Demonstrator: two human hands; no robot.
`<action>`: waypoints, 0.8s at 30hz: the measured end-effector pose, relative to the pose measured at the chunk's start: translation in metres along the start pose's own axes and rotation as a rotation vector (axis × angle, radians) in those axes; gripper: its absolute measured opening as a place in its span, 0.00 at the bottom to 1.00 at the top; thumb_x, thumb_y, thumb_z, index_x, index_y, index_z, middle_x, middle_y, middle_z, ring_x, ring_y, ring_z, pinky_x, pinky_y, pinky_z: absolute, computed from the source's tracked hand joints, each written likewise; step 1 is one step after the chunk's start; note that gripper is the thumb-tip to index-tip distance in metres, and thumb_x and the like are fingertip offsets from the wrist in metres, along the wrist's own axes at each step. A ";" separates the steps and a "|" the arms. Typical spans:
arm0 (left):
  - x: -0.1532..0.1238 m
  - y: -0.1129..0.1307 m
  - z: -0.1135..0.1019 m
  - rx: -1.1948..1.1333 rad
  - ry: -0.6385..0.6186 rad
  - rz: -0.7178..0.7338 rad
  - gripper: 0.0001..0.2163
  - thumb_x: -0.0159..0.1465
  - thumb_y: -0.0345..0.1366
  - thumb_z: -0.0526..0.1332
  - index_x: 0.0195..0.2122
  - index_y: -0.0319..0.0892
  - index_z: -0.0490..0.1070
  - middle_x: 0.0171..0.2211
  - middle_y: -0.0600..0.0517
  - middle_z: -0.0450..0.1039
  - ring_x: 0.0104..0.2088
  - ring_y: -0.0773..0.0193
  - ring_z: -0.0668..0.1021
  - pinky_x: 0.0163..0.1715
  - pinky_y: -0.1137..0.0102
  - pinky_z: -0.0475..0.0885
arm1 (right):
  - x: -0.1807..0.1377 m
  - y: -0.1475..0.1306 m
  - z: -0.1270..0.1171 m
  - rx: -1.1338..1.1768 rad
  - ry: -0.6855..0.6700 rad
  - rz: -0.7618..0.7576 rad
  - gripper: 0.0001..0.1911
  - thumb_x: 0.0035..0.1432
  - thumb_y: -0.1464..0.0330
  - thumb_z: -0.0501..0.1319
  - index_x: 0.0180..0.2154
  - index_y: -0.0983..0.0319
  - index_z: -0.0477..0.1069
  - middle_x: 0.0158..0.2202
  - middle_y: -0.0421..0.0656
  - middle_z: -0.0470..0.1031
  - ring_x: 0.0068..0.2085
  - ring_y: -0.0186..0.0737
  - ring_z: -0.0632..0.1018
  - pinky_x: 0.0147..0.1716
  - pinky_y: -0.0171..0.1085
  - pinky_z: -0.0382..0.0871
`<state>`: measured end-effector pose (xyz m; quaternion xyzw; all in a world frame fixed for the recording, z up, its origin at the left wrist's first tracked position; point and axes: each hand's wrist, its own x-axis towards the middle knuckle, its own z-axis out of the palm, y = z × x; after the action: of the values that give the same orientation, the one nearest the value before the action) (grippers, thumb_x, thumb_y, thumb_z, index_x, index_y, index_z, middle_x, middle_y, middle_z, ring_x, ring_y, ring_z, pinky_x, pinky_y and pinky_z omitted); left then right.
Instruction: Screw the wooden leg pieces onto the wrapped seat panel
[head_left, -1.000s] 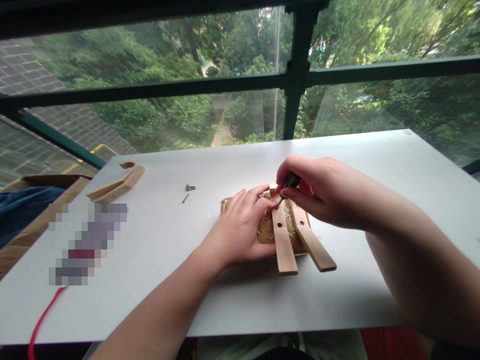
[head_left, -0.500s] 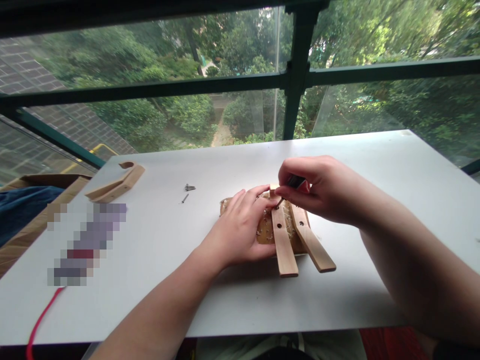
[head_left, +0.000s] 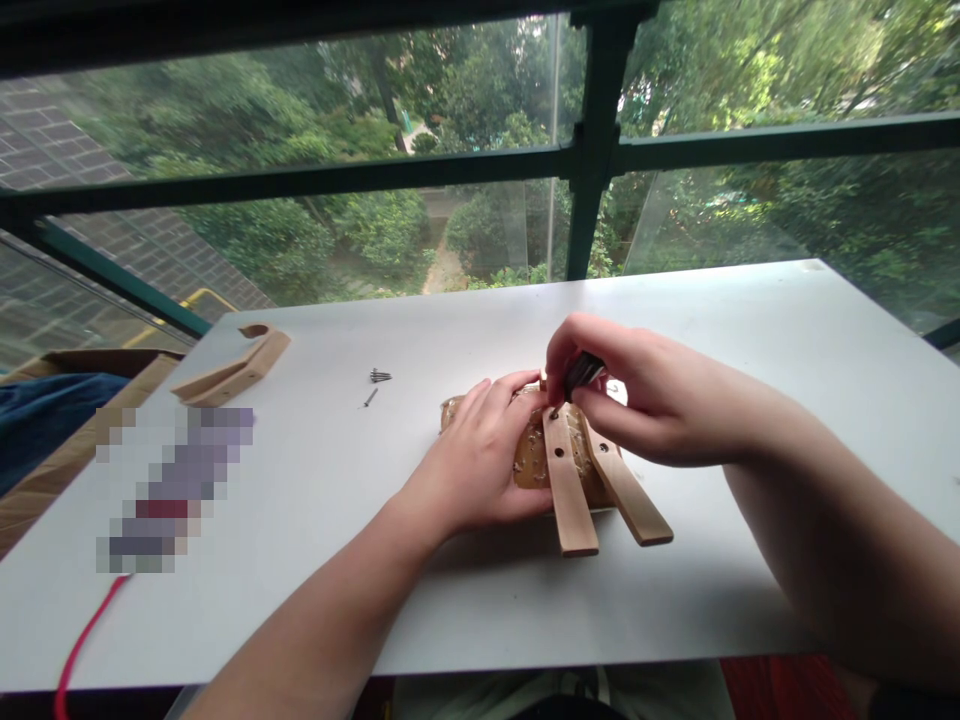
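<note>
My right hand is closed around the dark handle of a screwdriver. Its tip end points down at the upper hole of a pale wooden piece. That piece lies on a glossy amber-brown block with pale specks. My left hand grips this block from the left, its fingers over the far part and thumb at the near edge. Beside the first piece, a second wooden piece with a hole slants to the right, its far end covered by my right hand.
Several screws lie in a small pile on the white table, with a single screw near them. A curved wooden part sits at the far left. A blurred-out item and a red cord are nearby. Windows rise behind.
My right hand has turned about the screwdriver handle, its fingers shifting slightly left and its knuckles rolling over. My left hand and the wooden pieces stay almost where they were.
</note>
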<state>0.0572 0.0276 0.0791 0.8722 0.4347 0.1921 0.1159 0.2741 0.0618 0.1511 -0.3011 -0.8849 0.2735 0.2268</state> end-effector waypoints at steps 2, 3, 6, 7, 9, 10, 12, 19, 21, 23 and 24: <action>0.000 0.000 0.000 0.000 -0.002 -0.001 0.37 0.54 0.50 0.66 0.63 0.46 0.58 0.65 0.42 0.57 0.63 0.44 0.64 0.65 0.49 0.57 | -0.001 -0.002 -0.001 -0.010 -0.007 0.013 0.11 0.59 0.75 0.54 0.44 0.60 0.64 0.37 0.43 0.75 0.35 0.38 0.74 0.34 0.37 0.66; 0.000 0.001 0.000 0.000 -0.003 0.001 0.37 0.54 0.50 0.66 0.63 0.46 0.58 0.65 0.42 0.57 0.64 0.44 0.64 0.65 0.49 0.57 | -0.001 -0.003 -0.001 -0.023 0.003 0.025 0.11 0.60 0.75 0.53 0.44 0.60 0.64 0.38 0.43 0.75 0.35 0.38 0.74 0.34 0.38 0.66; 0.000 0.000 0.000 0.006 -0.004 0.009 0.36 0.54 0.49 0.66 0.63 0.47 0.59 0.66 0.43 0.56 0.65 0.45 0.62 0.66 0.49 0.56 | -0.002 -0.003 -0.003 -0.081 0.034 0.073 0.09 0.63 0.73 0.52 0.44 0.60 0.64 0.38 0.44 0.76 0.35 0.38 0.74 0.34 0.38 0.65; 0.000 0.000 0.000 0.008 -0.003 0.009 0.35 0.54 0.49 0.67 0.62 0.47 0.59 0.66 0.43 0.55 0.65 0.45 0.62 0.66 0.49 0.56 | -0.002 -0.002 -0.004 -0.102 0.038 0.088 0.08 0.63 0.72 0.52 0.44 0.60 0.65 0.38 0.44 0.76 0.34 0.39 0.74 0.34 0.38 0.65; -0.001 0.000 0.001 0.010 0.000 0.008 0.35 0.54 0.49 0.67 0.61 0.47 0.60 0.66 0.42 0.55 0.66 0.44 0.62 0.66 0.48 0.56 | -0.002 -0.001 -0.006 -0.145 0.044 0.106 0.08 0.64 0.70 0.53 0.44 0.59 0.66 0.37 0.44 0.76 0.33 0.39 0.74 0.32 0.38 0.64; -0.001 -0.001 0.001 0.012 0.003 0.005 0.34 0.54 0.49 0.67 0.61 0.47 0.60 0.66 0.42 0.56 0.65 0.44 0.62 0.65 0.48 0.56 | -0.002 0.000 -0.007 -0.161 0.047 0.108 0.07 0.65 0.69 0.53 0.44 0.59 0.66 0.36 0.43 0.76 0.33 0.38 0.73 0.31 0.37 0.63; -0.002 -0.001 0.001 0.015 0.008 0.001 0.34 0.54 0.50 0.67 0.60 0.46 0.61 0.66 0.42 0.56 0.65 0.43 0.62 0.65 0.47 0.56 | -0.002 0.000 -0.008 -0.184 0.040 0.098 0.07 0.65 0.68 0.53 0.44 0.59 0.66 0.36 0.43 0.76 0.32 0.37 0.73 0.30 0.37 0.62; -0.002 0.001 0.001 0.018 0.001 -0.022 0.32 0.54 0.49 0.67 0.58 0.47 0.63 0.65 0.43 0.57 0.64 0.45 0.63 0.65 0.48 0.57 | 0.001 -0.003 -0.002 -0.287 0.012 0.041 0.08 0.68 0.62 0.51 0.40 0.59 0.64 0.30 0.40 0.72 0.28 0.34 0.68 0.26 0.35 0.55; -0.002 0.000 0.001 0.005 0.000 -0.016 0.33 0.54 0.48 0.67 0.59 0.47 0.62 0.66 0.43 0.56 0.65 0.45 0.63 0.66 0.48 0.57 | 0.003 0.000 0.000 -0.319 0.072 0.039 0.09 0.66 0.61 0.54 0.37 0.59 0.63 0.26 0.38 0.68 0.25 0.33 0.64 0.25 0.35 0.53; -0.001 0.000 0.001 -0.008 0.000 -0.007 0.34 0.54 0.48 0.67 0.60 0.47 0.61 0.66 0.43 0.56 0.65 0.44 0.62 0.66 0.48 0.56 | 0.005 0.005 0.002 -0.319 0.128 0.039 0.09 0.64 0.61 0.57 0.36 0.59 0.62 0.24 0.36 0.66 0.24 0.31 0.61 0.24 0.34 0.51; -0.001 -0.001 0.001 -0.013 -0.001 -0.004 0.34 0.54 0.48 0.67 0.61 0.47 0.60 0.66 0.43 0.56 0.65 0.44 0.62 0.66 0.47 0.56 | 0.005 0.006 0.002 -0.312 0.143 0.038 0.09 0.64 0.62 0.57 0.35 0.59 0.62 0.24 0.36 0.66 0.23 0.31 0.60 0.24 0.34 0.51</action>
<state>0.0564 0.0269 0.0772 0.8705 0.4352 0.1945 0.1223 0.2718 0.0688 0.1467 -0.3681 -0.8923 0.1152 0.2345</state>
